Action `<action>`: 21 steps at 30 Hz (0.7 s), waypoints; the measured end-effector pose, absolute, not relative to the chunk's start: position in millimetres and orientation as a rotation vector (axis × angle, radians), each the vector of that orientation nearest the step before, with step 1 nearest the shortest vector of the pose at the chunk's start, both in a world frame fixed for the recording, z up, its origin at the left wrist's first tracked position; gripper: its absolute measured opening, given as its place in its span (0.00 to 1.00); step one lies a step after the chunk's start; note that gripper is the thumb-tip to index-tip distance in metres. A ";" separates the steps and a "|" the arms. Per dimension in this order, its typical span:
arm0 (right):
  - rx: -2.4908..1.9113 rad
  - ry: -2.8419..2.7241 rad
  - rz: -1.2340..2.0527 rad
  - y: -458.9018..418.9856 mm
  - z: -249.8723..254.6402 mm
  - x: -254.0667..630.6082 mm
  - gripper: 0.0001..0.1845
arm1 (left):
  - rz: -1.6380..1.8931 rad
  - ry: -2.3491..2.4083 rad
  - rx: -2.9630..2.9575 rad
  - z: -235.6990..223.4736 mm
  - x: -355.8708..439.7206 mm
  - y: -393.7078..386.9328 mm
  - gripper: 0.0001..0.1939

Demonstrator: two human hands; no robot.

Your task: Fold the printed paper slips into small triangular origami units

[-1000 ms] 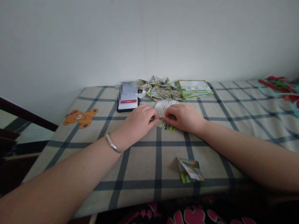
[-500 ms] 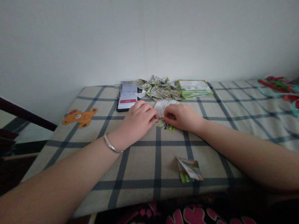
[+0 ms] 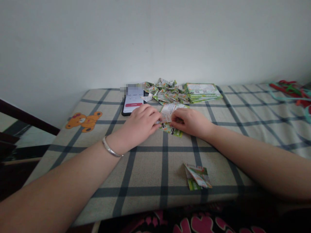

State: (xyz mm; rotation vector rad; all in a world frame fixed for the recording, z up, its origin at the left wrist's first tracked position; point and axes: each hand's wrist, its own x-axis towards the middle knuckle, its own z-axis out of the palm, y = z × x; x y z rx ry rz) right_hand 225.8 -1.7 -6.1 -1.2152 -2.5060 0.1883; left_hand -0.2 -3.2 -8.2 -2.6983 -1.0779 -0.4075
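My left hand [image 3: 141, 124] and my right hand [image 3: 190, 121] meet over a green and white printed paper sheet [image 3: 168, 111] on the checked tablecloth [image 3: 145, 168]. Both pinch its edges, the paper partly folded and pressed against the cloth. A silver bangle [image 3: 110, 150] sits on my left wrist. Behind the hands lies a pile of small folded paper pieces [image 3: 166, 92]. To its right rests a flat stack of the same printed sheets [image 3: 202, 91]. Near the front edge lies one folded paper piece [image 3: 198, 176].
A phone [image 3: 132, 103] with a lit screen lies left of the pile. An orange bear figure [image 3: 84, 120] is printed on the cloth at left. Red and green cords [image 3: 293, 90] lie at far right. A white wall rises behind; a dark rail [image 3: 24, 118] runs at left.
My left hand slid slightly left and toward the phone while both hands kept working the sheet. Little else moved.
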 end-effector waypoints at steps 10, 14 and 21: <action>-1.215 -2.492 0.146 -1.6 -8.2 228.5 0.06 | -0.458 -0.734 -2.743 -0.9 -6.7 0.7 0.10; -1.205 -2.486 0.144 -0.8 -10.0 229.2 0.07 | -0.499 -0.606 -2.835 -0.8 -3.2 -0.6 0.11; -1.052 -2.502 0.163 4.4 -12.0 233.5 0.05 | -0.379 -0.622 -2.889 4.6 -3.1 -6.3 0.12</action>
